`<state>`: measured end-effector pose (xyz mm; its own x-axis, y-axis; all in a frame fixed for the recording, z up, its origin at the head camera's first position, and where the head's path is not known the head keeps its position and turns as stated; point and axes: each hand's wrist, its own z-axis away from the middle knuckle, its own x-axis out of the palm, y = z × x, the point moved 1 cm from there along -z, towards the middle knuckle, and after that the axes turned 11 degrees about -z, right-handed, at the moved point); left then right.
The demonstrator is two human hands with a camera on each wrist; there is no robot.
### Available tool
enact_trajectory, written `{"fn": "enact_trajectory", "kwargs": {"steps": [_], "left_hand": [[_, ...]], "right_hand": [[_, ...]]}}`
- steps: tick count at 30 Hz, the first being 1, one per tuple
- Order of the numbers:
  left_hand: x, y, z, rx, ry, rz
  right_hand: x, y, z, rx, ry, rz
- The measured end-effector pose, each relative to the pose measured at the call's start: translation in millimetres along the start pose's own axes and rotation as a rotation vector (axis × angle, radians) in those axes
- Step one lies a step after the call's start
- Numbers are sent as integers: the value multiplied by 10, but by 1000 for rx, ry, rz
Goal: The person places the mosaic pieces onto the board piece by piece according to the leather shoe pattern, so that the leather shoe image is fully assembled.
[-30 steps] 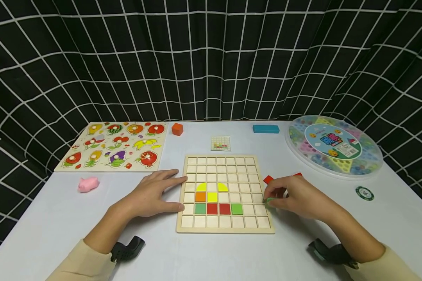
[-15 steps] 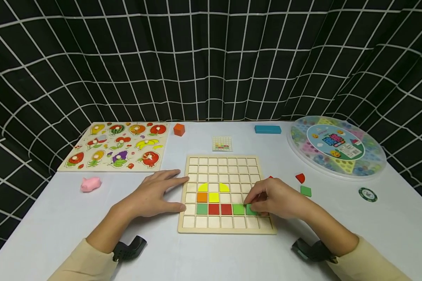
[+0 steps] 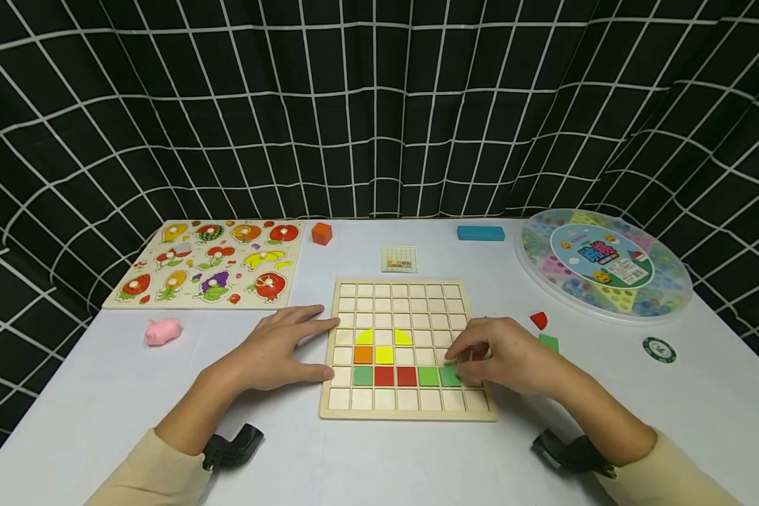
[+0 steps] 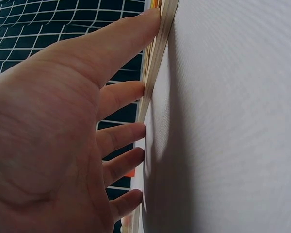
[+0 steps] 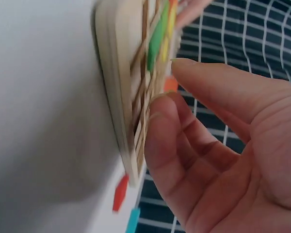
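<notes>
A green tile (image 3: pixel 450 377) is being seated in the grid board (image 3: pixel 408 411) under the loosely curled, empty-looking right hand (image 3: pixel 512 355), whose fingertips rest just above it, while the flat left hand (image 3: pixel 277 348) braces the board's edge; judged next, a loose piece behind the right hand must be pinched

Two bare hands: left hand (image 3: pixel 277 348), right hand (image 3: pixel 512 355). No rings, no gloves. Cream long sleeves (image 3: pixel 148 474) on both arms, cuffs pushed back from wrists. Black camera mount (image 3: pixel 230 448) strapped under each wrist, matte plastic, angular housing.

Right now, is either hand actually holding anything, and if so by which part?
Neither grips anything. The left hand presses flat against the grid board's left edge. The right hand's fingers rest on the green tile, already in its cell.
</notes>
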<state>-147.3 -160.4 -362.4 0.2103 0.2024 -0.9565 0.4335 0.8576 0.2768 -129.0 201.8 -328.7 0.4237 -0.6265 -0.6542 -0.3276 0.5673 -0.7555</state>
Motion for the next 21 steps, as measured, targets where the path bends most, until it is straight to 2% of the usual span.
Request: {"fn": "enact_trajectory", "kwargs": {"steps": [6, 11, 16, 21], "left_hand": [[4, -8, -5, -1, -5, -4], [-15, -6, -1, 4, -4, 0], [-16, -5, 6, -2, -8, 8], [-7, 2, -2, -3, -9, 6]], "right_hand": [[-246, 146, 179, -30, 100, 36], [-451, 287, 320, 16, 186, 107], [-630, 444, 404, 149, 221, 177], [-757, 592, 462, 298, 186, 156]]}}
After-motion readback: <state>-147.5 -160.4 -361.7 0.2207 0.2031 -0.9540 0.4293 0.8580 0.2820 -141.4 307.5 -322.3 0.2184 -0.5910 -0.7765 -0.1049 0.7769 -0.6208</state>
